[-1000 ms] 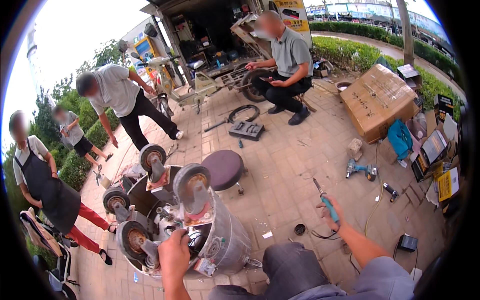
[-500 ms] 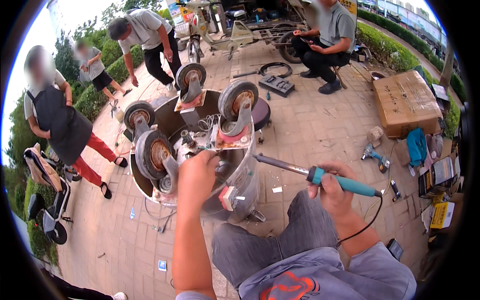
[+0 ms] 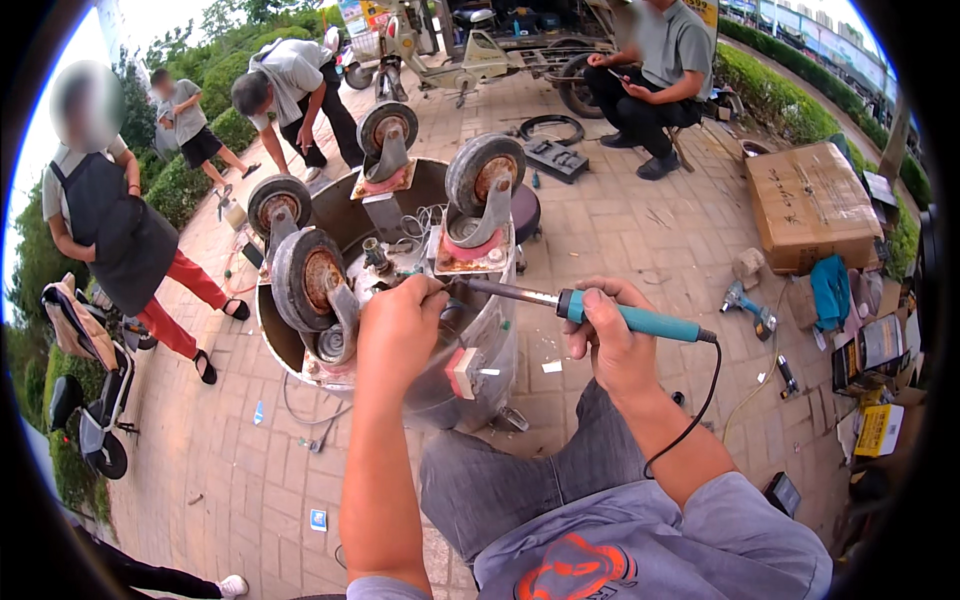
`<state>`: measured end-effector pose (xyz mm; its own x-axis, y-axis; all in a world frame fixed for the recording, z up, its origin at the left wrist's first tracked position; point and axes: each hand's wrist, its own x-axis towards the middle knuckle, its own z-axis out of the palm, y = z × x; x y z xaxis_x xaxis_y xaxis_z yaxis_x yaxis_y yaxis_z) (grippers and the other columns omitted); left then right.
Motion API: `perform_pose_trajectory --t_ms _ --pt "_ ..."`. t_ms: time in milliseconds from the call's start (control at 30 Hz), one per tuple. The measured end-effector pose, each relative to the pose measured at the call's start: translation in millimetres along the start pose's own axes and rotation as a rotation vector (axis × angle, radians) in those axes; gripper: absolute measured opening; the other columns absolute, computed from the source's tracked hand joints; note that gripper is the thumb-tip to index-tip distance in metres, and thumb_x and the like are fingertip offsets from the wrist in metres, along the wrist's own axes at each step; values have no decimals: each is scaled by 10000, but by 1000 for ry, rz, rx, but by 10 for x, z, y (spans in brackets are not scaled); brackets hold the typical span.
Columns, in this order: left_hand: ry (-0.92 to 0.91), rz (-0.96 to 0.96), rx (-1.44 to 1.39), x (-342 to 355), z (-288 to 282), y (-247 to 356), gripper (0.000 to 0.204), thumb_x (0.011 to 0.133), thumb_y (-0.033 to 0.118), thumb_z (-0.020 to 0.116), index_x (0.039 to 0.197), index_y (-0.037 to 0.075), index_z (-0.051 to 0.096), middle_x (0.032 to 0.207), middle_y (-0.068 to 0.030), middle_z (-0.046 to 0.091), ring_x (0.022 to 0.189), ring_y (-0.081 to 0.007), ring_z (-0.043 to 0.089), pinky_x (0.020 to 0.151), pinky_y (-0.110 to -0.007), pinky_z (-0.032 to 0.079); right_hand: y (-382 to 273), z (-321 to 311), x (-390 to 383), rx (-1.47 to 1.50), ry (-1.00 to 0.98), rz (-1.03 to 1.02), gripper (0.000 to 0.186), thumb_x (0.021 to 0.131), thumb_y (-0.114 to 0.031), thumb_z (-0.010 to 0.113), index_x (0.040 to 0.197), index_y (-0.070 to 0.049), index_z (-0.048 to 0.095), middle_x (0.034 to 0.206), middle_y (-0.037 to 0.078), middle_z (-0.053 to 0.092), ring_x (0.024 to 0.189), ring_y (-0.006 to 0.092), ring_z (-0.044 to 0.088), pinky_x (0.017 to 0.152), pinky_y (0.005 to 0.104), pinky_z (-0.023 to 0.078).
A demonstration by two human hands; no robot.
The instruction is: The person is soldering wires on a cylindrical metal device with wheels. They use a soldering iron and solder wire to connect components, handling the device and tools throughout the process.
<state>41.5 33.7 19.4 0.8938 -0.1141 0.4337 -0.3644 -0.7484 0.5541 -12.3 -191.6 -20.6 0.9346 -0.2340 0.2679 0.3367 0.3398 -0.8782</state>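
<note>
My right hand point(image 3: 618, 335) grips the teal handle of a soldering iron point(image 3: 665, 322), whose black cord runs down past my forearm. The iron's dark tip points left and lies right beside the fingertips of my left hand point(image 3: 400, 325). Thumb and fingers of that hand are pinched together over the tub; what sits between them is too small to make out. Below is a round metal tub point(image 3: 440, 400) with rusty caster wheels point(image 3: 305, 280) standing up around its rim. Inside it are a brass fitting point(image 3: 376, 255) and loose grey wires point(image 3: 418, 243).
A cardboard box point(image 3: 815, 210), a cordless drill point(image 3: 748, 308) and a yellow box point(image 3: 880, 430) lie to the right. A black tool case point(image 3: 556, 160) is beyond the tub. People stand at left, bend behind the tub and sit at far right; a scooter point(image 3: 105, 400) is parked left.
My right hand has brought the soldering iron left and slightly up, so its tip now meets my left fingertips. The person behind the tub has bent lower.
</note>
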Motion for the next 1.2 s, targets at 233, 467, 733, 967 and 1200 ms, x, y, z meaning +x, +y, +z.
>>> perform_pose_trajectory --t_ms 233,467,733,967,1200 --pt "4 46 49 6 2 -3 175 849 116 679 945 -31 680 722 -211 645 635 -333 632 627 -374 482 -58 37 -50 -30 -41 -26 334 917 -242 660 1068 46 585 752 96 646 530 93 565 474 231 450" --pt "-16 0 38 11 -14 28 181 851 120 682 953 -30 685 733 -223 642 641 -338 636 625 -380 479 -48 27 -40 -34 -45 -50 291 919 -195 653 1066 49 591 767 95 651 543 96 572 481 229 452" --pt "-26 49 21 21 10 -5 183 859 109 668 980 -27 691 770 -220 659 670 -330 652 655 -377 492 21 1 -48 -23 -40 -70 282 899 -160 667 1073 49 591 799 118 662 575 127 610 518 242 487" --pt "-41 76 8 22 4 -12 196 867 108 653 1001 -31 691 812 -219 673 719 -333 668 682 -374 499 112 -76 -45 20 -80 -100 324 866 -162 702 1073 56 583 866 114 672 666 145 649 598 265 531" --pt "-71 39 14 31 -18 41 199 873 102 640 1008 -36 689 820 -213 682 731 -313 679 690 -366 503 160 -136 -67 74 -38 -27 331 851 -150 696 1082 54 576 873 121 674 705 172 667 668 299 549"
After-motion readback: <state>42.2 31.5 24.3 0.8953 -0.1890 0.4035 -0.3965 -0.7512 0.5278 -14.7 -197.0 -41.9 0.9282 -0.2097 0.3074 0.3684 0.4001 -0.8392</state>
